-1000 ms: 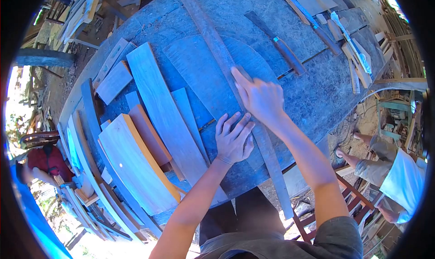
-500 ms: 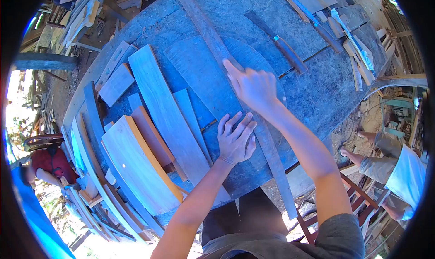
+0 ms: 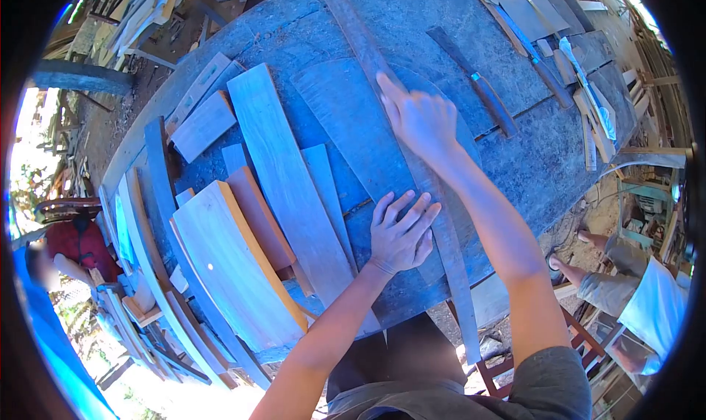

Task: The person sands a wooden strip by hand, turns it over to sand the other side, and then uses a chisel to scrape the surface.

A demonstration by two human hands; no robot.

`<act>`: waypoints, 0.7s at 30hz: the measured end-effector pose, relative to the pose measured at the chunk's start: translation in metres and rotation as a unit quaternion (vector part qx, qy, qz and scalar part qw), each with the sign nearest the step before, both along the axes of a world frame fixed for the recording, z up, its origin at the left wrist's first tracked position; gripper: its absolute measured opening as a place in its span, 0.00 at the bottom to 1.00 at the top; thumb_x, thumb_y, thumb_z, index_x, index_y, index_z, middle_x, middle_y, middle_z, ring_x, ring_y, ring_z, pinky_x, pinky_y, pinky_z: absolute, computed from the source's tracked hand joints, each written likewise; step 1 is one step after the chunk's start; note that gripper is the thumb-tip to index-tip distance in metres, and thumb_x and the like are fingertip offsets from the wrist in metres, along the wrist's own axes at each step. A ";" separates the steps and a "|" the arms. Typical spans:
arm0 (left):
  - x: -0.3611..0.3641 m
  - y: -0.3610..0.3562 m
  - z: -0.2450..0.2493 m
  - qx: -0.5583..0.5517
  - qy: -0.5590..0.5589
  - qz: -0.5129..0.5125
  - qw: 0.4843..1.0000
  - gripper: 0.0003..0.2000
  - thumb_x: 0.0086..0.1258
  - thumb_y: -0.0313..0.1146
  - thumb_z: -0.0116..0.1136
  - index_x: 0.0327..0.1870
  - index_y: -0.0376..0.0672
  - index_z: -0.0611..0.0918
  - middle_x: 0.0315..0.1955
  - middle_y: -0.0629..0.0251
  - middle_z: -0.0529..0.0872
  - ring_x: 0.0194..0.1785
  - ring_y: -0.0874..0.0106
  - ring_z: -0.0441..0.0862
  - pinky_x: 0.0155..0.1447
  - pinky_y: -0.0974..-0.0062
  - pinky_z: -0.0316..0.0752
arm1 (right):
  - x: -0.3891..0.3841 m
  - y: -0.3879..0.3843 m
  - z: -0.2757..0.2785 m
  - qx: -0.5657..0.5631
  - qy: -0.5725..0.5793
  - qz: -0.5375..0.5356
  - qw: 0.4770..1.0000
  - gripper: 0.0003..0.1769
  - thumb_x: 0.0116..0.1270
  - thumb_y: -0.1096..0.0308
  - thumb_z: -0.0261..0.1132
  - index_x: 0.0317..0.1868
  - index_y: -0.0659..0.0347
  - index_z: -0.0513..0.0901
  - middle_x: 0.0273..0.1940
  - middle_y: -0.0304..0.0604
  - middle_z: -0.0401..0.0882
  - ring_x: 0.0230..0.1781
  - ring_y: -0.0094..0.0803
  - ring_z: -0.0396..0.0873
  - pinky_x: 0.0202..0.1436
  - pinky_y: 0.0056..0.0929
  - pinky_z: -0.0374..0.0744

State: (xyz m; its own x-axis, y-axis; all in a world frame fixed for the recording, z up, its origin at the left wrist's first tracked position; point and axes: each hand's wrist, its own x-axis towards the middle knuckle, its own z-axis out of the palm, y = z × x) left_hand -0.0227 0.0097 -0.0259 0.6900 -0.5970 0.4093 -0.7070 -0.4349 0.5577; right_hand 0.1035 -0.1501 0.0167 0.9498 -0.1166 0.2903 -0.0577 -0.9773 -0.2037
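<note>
A long, narrow, brownish strip runs diagonally across the worktable and past its near edge. Under it lies a thin flat panel with a rounded outline. My right hand rests over the strip's middle, index finger stretched onto its left edge and the other fingers curled in. Whatever those curled fingers may hold is hidden. Lower down, my left hand lies with fingers spread, fingertips at the strip's left edge. To the right is a long-bladed tool with a wooden handle.
Curved and straight boards, including a thick pale block and a long plank, lie at left. Another handled tool and wood scraps lie at upper right. One person is at far left, another at right.
The view has shifted, so the table and its contents appear slightly farther right. Both hands keep nearly the same places along the strip.
</note>
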 end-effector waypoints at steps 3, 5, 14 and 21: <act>-0.001 0.000 0.000 -0.005 0.001 -0.003 1.000 0.21 0.65 0.38 0.53 0.60 0.54 0.85 0.61 0.68 0.83 0.67 0.63 0.73 0.76 0.53 0.58 | 0.043 0.004 -0.007 0.004 -0.012 -0.015 1.000 0.20 0.72 0.56 0.63 0.63 0.44 0.81 0.19 0.46 0.83 0.18 0.45 0.84 0.19 0.42 0.79; -0.002 0.000 0.000 -0.003 0.003 0.000 1.000 0.22 0.64 0.38 0.53 0.60 0.54 0.85 0.61 0.69 0.82 0.66 0.63 0.73 0.77 0.53 0.57 | 0.026 0.001 -0.004 0.006 -0.008 -0.008 1.000 0.20 0.73 0.55 0.62 0.63 0.44 0.81 0.19 0.46 0.83 0.18 0.45 0.84 0.19 0.42 0.79; -0.002 0.000 0.000 -0.012 0.004 0.002 1.000 0.24 0.62 0.37 0.54 0.61 0.56 0.85 0.62 0.70 0.81 0.65 0.64 0.74 0.77 0.54 0.57 | 0.052 -0.002 -0.004 -0.025 0.007 0.006 1.000 0.20 0.74 0.53 0.60 0.64 0.44 0.81 0.20 0.47 0.84 0.19 0.46 0.85 0.20 0.42 0.80; -0.002 0.000 -0.001 -0.013 0.008 0.004 1.000 0.23 0.61 0.37 0.55 0.59 0.56 0.86 0.63 0.71 0.80 0.65 0.64 0.74 0.77 0.54 0.58 | 0.033 0.000 0.004 -0.013 0.026 0.000 1.000 0.20 0.73 0.55 0.61 0.64 0.45 0.81 0.21 0.46 0.85 0.21 0.47 0.86 0.21 0.44 0.81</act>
